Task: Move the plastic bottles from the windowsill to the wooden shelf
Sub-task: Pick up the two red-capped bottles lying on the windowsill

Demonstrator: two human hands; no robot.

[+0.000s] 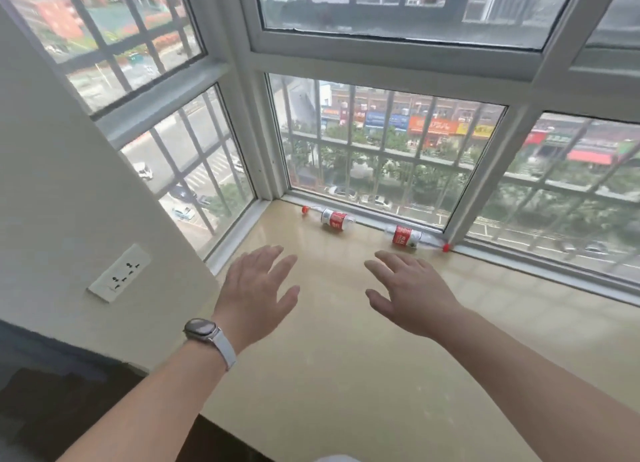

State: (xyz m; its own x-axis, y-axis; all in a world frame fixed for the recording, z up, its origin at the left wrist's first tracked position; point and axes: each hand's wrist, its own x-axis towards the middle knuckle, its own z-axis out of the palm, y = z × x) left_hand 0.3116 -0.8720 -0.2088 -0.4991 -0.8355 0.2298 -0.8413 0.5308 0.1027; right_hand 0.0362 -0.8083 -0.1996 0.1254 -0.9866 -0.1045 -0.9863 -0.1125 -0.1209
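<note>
The left hand (258, 290), with a watch (202, 330) on its wrist, and the right hand (408, 288) are both stretched out palm-down above the beige windowsill (346, 375), fingers straight and spread, with nothing in either. Beyond them, two clear plastic bottles with red labels and red caps lie on their sides along the window frame: the left bottle (330, 218) with its cap pointing left, the right bottle (412, 236) with its cap pointing right, the two well apart. A wall socket (119, 273) sits on the wall to the left.

The beige windowsill (346, 340) carries two clear red-labelled bottles lying on their sides: left bottle (332, 218), right bottle (410, 237).
</note>
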